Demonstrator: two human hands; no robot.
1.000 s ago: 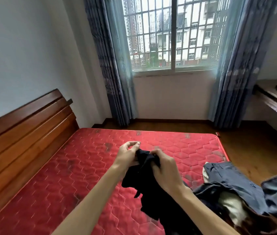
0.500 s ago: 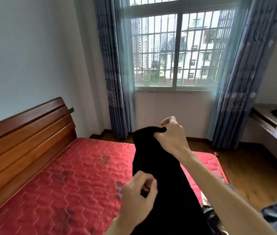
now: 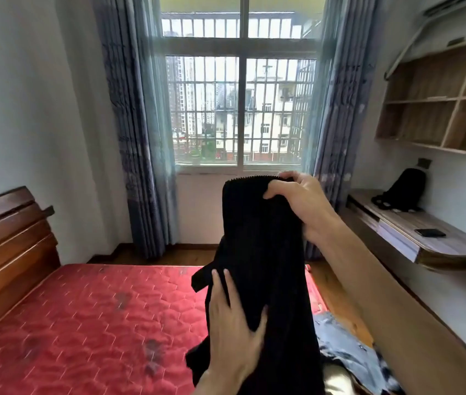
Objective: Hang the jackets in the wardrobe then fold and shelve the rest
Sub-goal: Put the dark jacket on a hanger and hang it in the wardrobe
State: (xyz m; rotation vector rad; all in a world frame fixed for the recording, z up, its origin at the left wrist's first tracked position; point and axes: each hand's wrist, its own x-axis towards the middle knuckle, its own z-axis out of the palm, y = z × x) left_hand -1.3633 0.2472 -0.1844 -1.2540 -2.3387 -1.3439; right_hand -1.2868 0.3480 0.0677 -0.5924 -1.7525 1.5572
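A black garment [image 3: 266, 246] is held up by its ribbed top edge, pinched in the curled right grip [image 3: 301, 205], while the left grip [image 3: 233, 323] is laid flat, fingers straight, against the cloth hanging below. Below and right of both grips, a heap of blue-grey clothes [image 3: 348, 354] lies unfolded on the bed [image 3: 83, 323]. Nothing is seen hung or shelved, so most of the task is judged undone.

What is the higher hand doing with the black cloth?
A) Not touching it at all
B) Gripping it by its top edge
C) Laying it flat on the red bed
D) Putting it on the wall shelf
B: the right hand has its fingers curled over the top edge of the black garment, which hangs down from it.
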